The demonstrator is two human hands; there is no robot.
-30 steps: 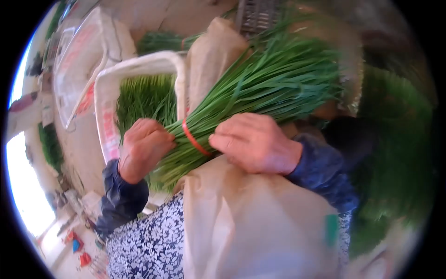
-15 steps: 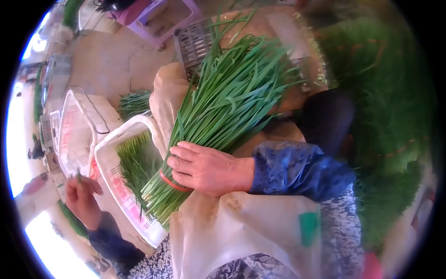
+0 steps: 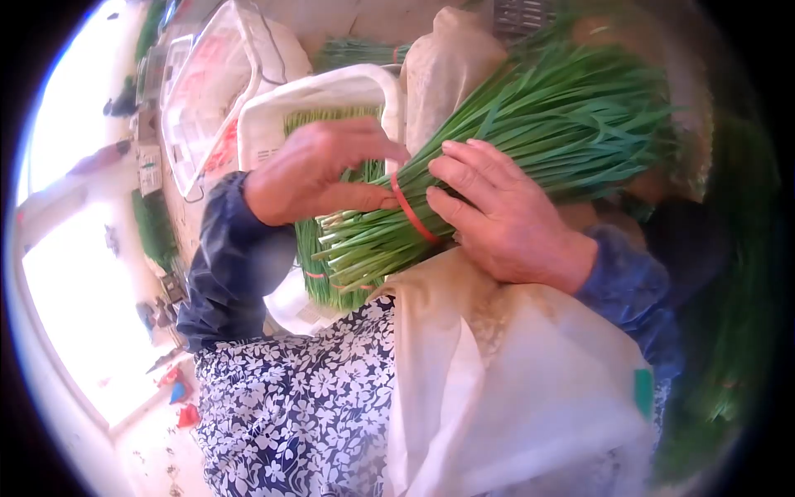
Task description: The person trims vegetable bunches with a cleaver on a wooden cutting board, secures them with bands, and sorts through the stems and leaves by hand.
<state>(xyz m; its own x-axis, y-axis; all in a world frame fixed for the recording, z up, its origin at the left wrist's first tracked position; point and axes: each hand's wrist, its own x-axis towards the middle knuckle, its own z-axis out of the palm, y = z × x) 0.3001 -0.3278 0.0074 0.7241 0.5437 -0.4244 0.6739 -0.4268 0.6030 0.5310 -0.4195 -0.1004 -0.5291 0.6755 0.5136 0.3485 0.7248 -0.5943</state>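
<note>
A thick bunch of garlic chives [image 3: 571, 116] lies across my lap, its pale cut ends toward the left and its green leaves toward the upper right. A red band [image 3: 411, 207] circles it near the cut ends. My left hand [image 3: 319, 170] is at the band, with thumb and fingertips closed on it at the bunch's upper side. Just beyond the band, my right hand [image 3: 509, 215] rests over the stems and grips the bunch from above. Its thumb is hidden.
A white plastic basket [image 3: 252, 124] holding more banded chives [image 3: 319, 257] stands beyond my left hand. Behind it are another white basket [image 3: 178, 124] and a tan cloth-like bundle [image 3: 451, 70]. A pale apron [image 3: 546, 356] covers my lap. More greens [image 3: 729, 331] lie at the right.
My left hand has come from the far left, where it pinched a small green piece, to the red band. My right hand stays on the bunch. The view has shifted left.
</note>
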